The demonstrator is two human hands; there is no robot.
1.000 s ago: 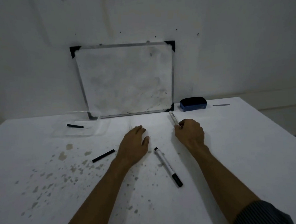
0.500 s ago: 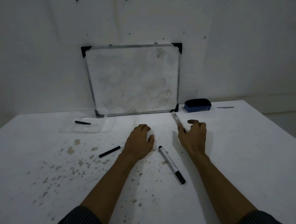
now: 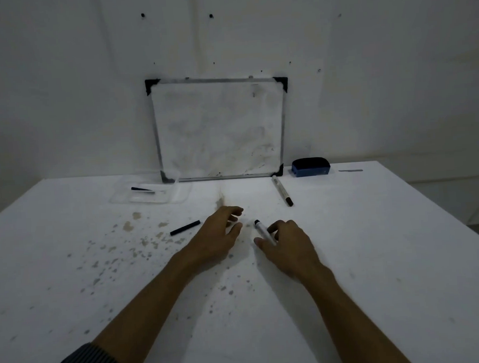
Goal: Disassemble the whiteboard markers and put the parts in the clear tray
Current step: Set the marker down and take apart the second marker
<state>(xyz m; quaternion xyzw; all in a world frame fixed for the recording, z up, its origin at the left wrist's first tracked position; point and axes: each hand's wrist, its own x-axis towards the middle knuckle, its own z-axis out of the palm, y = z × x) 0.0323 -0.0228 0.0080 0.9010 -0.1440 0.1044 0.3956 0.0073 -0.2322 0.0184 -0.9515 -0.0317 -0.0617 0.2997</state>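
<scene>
A white whiteboard marker [image 3: 261, 228] with a dark tip lies on the table in front of me. My right hand [image 3: 288, 248] covers its near half, thumb and forefinger pinching the barrel. A second marker [image 3: 281, 190] lies untouched further back, near the whiteboard. My left hand [image 3: 219, 236] rests on the table to the left of the near marker, fingers loosely spread, holding nothing. A loose black marker part [image 3: 185, 227] lies to its left. The clear tray [image 3: 177, 197] sits at the back left with a black part [image 3: 141, 189] in it.
A small whiteboard [image 3: 219, 126] leans against the wall at the back edge of the table. A blue eraser [image 3: 311, 166] sits to its right, with a thin grey strip [image 3: 350, 170] beyond. Brownish stains [image 3: 129, 226] speckle the table's left side.
My right hand let go of the far marker, which now lies free, and drew back onto the near marker. My left hand stayed in place. The view tilted upward.
</scene>
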